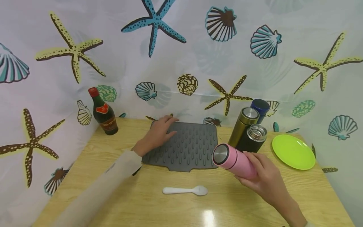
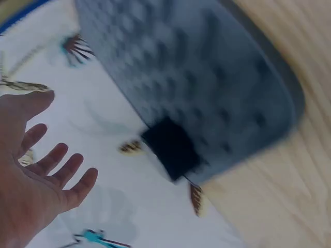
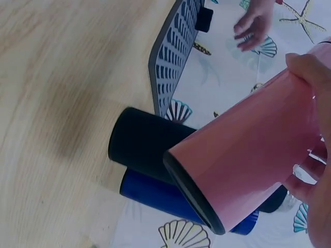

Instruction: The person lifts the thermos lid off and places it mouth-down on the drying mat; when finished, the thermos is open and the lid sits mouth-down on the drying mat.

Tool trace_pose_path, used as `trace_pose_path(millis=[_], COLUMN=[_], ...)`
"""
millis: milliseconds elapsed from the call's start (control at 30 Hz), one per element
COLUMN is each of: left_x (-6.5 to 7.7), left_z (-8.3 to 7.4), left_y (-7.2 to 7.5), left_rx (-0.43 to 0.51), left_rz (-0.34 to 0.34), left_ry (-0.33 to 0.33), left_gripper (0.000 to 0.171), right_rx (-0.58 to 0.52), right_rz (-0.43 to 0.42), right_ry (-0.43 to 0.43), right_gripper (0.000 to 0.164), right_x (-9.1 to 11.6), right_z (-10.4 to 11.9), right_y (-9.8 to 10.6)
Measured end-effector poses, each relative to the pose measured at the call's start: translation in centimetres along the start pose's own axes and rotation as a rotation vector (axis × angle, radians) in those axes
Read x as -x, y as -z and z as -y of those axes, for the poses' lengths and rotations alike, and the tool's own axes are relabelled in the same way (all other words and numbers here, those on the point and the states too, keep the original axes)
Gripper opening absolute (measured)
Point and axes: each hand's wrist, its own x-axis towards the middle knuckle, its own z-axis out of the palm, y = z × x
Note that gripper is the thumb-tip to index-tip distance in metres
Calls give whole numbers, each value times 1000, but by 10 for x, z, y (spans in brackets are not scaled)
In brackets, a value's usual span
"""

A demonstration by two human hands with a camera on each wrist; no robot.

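My right hand (image 1: pixel 265 179) grips a pink thermos flask (image 1: pixel 241 164) round its body, holding it tilted in the air. The flask's silver-topped end points left in the head view; its black-rimmed end (image 3: pixel 194 194) shows in the right wrist view. Just beyond it stand a black flask (image 1: pixel 249 143) with a bare steel mouth, a gold flask (image 1: pixel 237 129) and a blue flask (image 1: pixel 261 108). My left hand (image 1: pixel 160 132) is over the left part of a dark grey ridged mat (image 1: pixel 193 145). In the left wrist view its fingers (image 2: pixel 77 191) are apart and hold nothing.
A white spoon (image 1: pixel 185 190) lies in front of the mat on the wooden table (image 1: pixel 136 201). A dark green bottle (image 1: pixel 105 115) with a red cap stands at the back left. At the right is a lime green plate (image 1: pixel 293 152). A patterned curtain (image 1: pixel 175 56) surrounds the table.
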Motion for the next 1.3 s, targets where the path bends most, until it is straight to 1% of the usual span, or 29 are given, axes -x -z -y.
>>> trace_pose_path(millis=[133, 233, 300, 333, 467, 567, 700, 767, 800, 900, 1000, 1100, 1200, 1300], left_x=[7, 14, 19, 22, 33, 42, 53, 57, 58, 62, 66, 70, 72, 73], left_z=[-27, -49, -62, -67, -87, -100, -114, -120, -122, -129, -133, -137, -138, -138], left_y=[10, 19, 25, 28, 37, 42, 45, 45, 45, 43, 41, 40, 40, 39], left_rx=[87, 147, 203, 232, 356, 436, 503, 504, 480, 368, 265, 242, 240, 252], left_rz=[-45, -55, -59, -60, -67, -52, -18, 4, 17, 46, 41, 9, -19, -40], left_ry=[-111, -176, -201, -211, -247, -276, -318, -348, -366, -441, -508, -546, -578, -588], left_gripper=[46, 42, 40, 39, 36, 37, 42, 46, 50, 63, 74, 78, 74, 72], right_rx=[-12, -11, -17, -17, -16, -17, -25, -30, -32, -34, -35, -42, -56, -71], right_rz=[59, 82, 83, 91, 103, 112, 116, 117, 118, 120, 116, 112, 111, 105], right_ry=[2, -7, -5, -13, -30, -40, -30, -19, -12, 11, 34, 57, 77, 86], right_gripper=[75, 72, 73, 76, 83, 84, 83, 83, 83, 82, 81, 78, 78, 80], right_x=[0, -1, -1, -2, -4, -4, -6, -7, -7, -7, -7, -8, -9, -10], right_z=[2, 4, 5, 6, 10, 12, 16, 18, 19, 22, 24, 26, 29, 34], right_y=[-8, -12, -14, -14, -18, -20, -22, -23, -23, -24, -24, -25, -26, -28])
